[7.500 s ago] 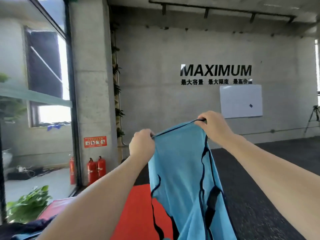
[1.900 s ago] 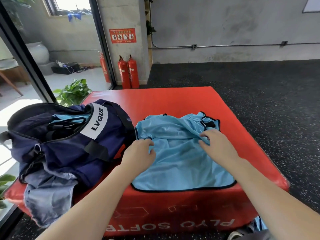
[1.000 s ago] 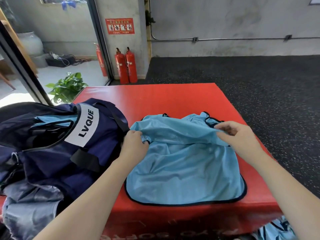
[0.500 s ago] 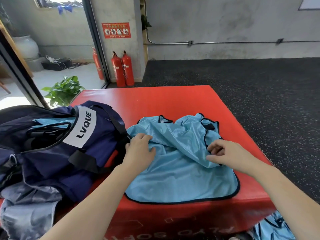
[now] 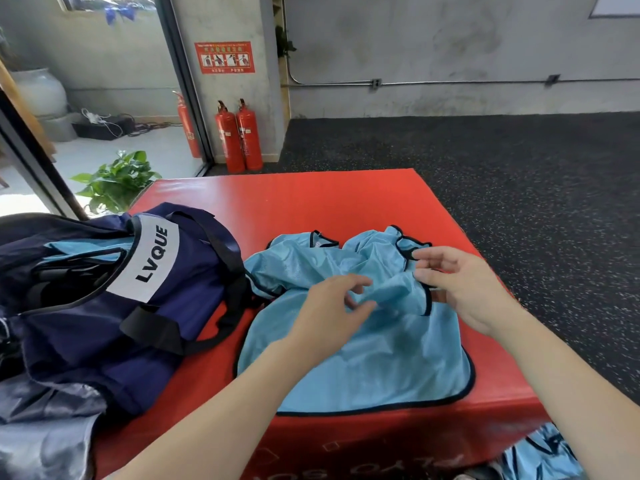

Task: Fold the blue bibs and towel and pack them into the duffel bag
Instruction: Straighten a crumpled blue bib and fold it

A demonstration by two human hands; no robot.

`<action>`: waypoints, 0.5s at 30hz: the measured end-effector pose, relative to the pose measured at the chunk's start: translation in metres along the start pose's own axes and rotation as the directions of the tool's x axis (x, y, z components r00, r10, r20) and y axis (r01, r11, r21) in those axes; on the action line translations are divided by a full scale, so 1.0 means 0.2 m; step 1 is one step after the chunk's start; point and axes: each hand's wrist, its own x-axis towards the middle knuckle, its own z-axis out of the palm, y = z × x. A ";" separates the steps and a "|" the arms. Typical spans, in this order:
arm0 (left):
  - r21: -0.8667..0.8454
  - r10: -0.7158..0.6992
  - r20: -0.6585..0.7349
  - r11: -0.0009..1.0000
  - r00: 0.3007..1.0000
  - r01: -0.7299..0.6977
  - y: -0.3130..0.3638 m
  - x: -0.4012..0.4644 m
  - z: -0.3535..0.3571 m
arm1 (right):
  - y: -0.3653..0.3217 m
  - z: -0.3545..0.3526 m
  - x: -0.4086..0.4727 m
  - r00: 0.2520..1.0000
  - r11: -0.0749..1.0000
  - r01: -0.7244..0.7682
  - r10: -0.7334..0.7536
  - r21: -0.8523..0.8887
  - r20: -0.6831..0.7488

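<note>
— What are the hands working on?
— A red padded plyo box [image 5: 311, 202], its top running out ahead of both hands; white lettering shows on the front face below the wrists. The light blue bib [image 5: 363, 358] with dark trim lies spread on it under the hands, its bottom hem at the near edge, its top rumpled.
— And the hands themselves?
— Near each other over the bib's upper half, not touching. The left hand [image 5: 329, 313] hovers with fingers loosely curled; whether it pinches fabric I cannot tell. The right hand [image 5: 464, 285] has thumb and fingertips at the black-trimmed fold by the armhole, seemingly pinching it.
— The bag?
— The navy duffel bag [image 5: 114, 306], with a white LVQUE label, sits just left of the left hand on the same box, its black strap touching the bib's edge. Light blue fabric shows in its open top.
— The room?
— Dark speckled rubber floor [image 5: 519, 185] to the right of the right hand, a grey concrete wall beyond, two red fire extinguishers [image 5: 239, 136] at a pillar far ahead, a leafy plant [image 5: 117, 178] beyond the bag. Another blue bib [image 5: 543, 455] lies on the floor under the right forearm.
</note>
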 end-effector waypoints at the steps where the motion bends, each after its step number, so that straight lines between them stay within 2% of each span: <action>1: -0.017 0.016 0.013 1.000 1.000 -0.016 0.03 -0.01 0.03 | -0.01 0.01 0.00 1.000 0.998 0.013 -0.012 0.068 -0.012; 5: -0.010 0.059 -0.010 0.998 0.998 -0.060 0.12 -0.01 0.16 | -0.06 0.05 0.01 0.998 0.965 0.046 -0.033 0.258 -0.054; 12: 0.089 0.133 -0.340 0.990 0.931 -0.109 0.23 0.03 0.27 | -0.09 0.08 0.01 0.995 0.921 0.044 -0.007 0.387 -0.095; 15: 0.068 0.136 -0.416 0.991 0.899 -0.118 0.22 0.04 0.28 | -0.09 0.08 0.01 0.993 0.912 0.050 -0.003 0.408 -0.116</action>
